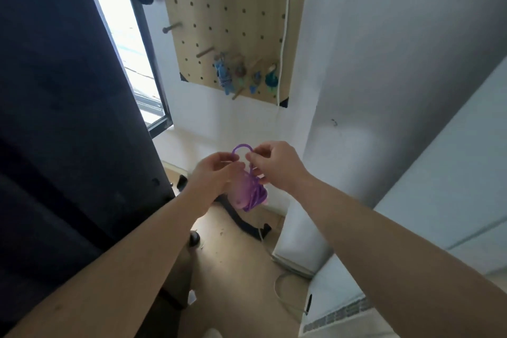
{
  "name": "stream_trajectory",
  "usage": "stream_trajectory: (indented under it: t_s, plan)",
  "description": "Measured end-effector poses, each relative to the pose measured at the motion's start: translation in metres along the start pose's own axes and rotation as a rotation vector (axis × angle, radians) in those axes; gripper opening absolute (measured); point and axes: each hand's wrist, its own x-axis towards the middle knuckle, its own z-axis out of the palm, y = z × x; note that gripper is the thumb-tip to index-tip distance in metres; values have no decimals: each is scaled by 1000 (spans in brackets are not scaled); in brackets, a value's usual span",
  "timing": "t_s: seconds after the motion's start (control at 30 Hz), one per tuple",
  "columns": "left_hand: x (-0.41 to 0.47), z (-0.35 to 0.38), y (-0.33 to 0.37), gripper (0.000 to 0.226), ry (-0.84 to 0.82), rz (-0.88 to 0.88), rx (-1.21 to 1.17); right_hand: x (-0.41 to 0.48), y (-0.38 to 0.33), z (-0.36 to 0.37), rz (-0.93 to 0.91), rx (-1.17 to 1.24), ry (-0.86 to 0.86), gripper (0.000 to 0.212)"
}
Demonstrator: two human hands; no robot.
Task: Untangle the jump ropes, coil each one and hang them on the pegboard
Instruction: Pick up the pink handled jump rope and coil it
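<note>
While left hand (216, 174) and right hand (275, 166) pinch purple rope (256, 193), coiled

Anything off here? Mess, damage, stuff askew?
Minor only. Small scraps litter the wood floor beside the chair caster, and a white cable lies in a loose loop by the white unit. The hung ropes on the pegboard look tidy; the purple rope looks intact.
</note>
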Motion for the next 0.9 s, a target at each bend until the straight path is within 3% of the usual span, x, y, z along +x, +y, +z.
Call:
stream_trajectory:
  t_s: [0.33,0.53,0.9]
  plan:
    - [158,-42,56,13,-5,47,64,152,-23,5,-5,-80,39,18]
    - [247,-47,69,7,30,129,227,236,-12,-4,37,-106,97,15]
    - [401,-60,54,10,85,21,471,394,36,7,129,-238,-6,8]
